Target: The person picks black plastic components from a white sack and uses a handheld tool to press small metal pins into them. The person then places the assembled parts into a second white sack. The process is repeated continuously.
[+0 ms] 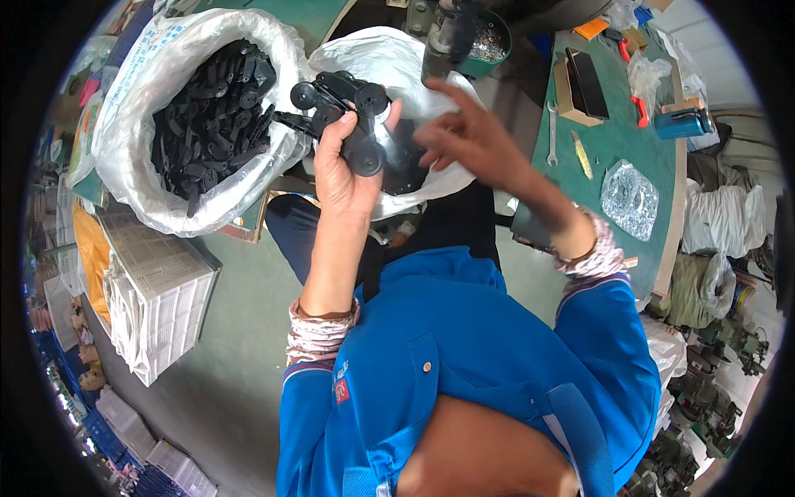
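My left hand (pixel 346 170) is closed round a bunch of black plastic parts (pixel 364 153), long pieces with round disc ends. It is raised in front of a white plastic-lined container (pixel 352 50), where more dark parts show partly behind the hand. To the right, my right hand (pixel 468 137) is blurred by motion. Its index finger stretches toward a dark upright machine part (pixel 447 45), the other fingers are loosely bent, and I see nothing held. At the left, a large white plastic bag (pixel 124 141) is full of similar black parts (pixel 207 124).
On the green table (pixel 617 149) at right lie a wrench (pixel 552 137), a yellow-handled cutter (pixel 582 156), a clear plastic bag (pixel 631 199), a black flat box (pixel 585 83) and a blue container (pixel 683 123). A green bowl (pixel 494 41) holds small metal pieces. White crates (pixel 161 286) stand at lower left.
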Available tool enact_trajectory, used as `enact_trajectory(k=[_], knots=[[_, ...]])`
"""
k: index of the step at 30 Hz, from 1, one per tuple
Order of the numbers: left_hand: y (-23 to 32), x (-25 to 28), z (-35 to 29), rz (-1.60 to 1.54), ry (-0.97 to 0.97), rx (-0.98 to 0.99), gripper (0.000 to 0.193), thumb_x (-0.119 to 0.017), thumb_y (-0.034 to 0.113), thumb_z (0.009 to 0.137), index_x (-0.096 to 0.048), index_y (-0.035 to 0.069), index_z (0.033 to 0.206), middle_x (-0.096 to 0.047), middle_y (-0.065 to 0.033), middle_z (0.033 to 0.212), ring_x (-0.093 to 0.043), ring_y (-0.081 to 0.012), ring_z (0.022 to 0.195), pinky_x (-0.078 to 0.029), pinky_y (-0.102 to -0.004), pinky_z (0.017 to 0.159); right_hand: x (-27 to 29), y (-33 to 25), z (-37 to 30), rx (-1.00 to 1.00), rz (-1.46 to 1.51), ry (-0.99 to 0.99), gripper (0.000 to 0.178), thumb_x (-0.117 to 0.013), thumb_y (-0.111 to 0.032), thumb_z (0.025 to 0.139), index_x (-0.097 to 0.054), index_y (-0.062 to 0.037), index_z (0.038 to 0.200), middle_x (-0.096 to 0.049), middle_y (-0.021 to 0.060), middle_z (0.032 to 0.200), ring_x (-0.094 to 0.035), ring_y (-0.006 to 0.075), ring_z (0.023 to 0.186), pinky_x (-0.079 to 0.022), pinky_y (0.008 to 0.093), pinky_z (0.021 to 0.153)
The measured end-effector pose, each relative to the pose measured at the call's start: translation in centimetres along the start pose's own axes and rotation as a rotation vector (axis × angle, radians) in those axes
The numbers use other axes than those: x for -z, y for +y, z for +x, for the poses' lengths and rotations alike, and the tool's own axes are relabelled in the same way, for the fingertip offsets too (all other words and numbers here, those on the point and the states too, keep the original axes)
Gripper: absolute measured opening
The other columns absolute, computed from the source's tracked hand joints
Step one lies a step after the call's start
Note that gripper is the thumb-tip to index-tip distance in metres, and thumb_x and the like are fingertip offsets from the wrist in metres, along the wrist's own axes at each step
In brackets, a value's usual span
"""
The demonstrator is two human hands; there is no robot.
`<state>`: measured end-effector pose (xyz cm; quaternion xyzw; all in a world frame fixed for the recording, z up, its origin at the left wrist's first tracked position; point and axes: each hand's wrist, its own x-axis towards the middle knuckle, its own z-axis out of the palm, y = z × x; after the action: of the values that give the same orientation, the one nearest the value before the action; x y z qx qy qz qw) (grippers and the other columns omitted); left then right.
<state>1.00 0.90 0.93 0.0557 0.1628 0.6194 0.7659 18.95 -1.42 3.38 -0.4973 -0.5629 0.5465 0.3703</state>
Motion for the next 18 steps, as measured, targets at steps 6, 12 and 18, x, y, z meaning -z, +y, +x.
enact_trajectory(k=[6, 12, 18], knots=[[-1.0, 0.7, -0.5, 0.178, 0.032, 0.054, 0.046, -0.054, 0.014, 0.082, -0.049, -0.006, 0.123, -0.059, -0.0205, 0.121, -0.057, -0.0303, 0.112, -0.041, -0.0404, 0.101, -2.7, -1.4, -0.4, -0.114, 0.088, -0.092, 0.063, -0.062, -0.02, 0.09, -0.028, -0.0007, 0.14, -0.066, 0.0116, 0.074, -0.065, 0.0175, 0.056, -0.05, 0.027, 0.044], [-1.2, 1.7, -0.7, 0.161, 0.09, 0.034, 0.041, -0.057, 0.012, 0.081, -0.053, -0.001, 0.12, -0.062, -0.0159, 0.116, -0.059, -0.0275, 0.107, -0.042, -0.0396, 0.099, -3.4, -0.8, -1.3, -0.082, 0.073, -0.035, 0.059, -0.056, -0.014, 0.092, -0.025, -0.0004, 0.141, -0.069, 0.0151, 0.083, -0.068, 0.0207, 0.06, -0.052, 0.0285, 0.043], [-1.0, 1.3, -1.1, 0.138, 0.112, 0.019, 0.029, -0.058, 0.008, 0.082, -0.057, 0.001, 0.11, -0.064, -0.0123, 0.107, -0.063, -0.0253, 0.099, -0.049, -0.0364, 0.091, -4.6, -0.4, -1.8, 0.013, -0.111, 0.089, 0.057, -0.054, -0.011, 0.091, -0.027, 0.0028, 0.139, -0.068, 0.0209, 0.086, -0.069, 0.0245, 0.062, -0.053, 0.0327, 0.051]])
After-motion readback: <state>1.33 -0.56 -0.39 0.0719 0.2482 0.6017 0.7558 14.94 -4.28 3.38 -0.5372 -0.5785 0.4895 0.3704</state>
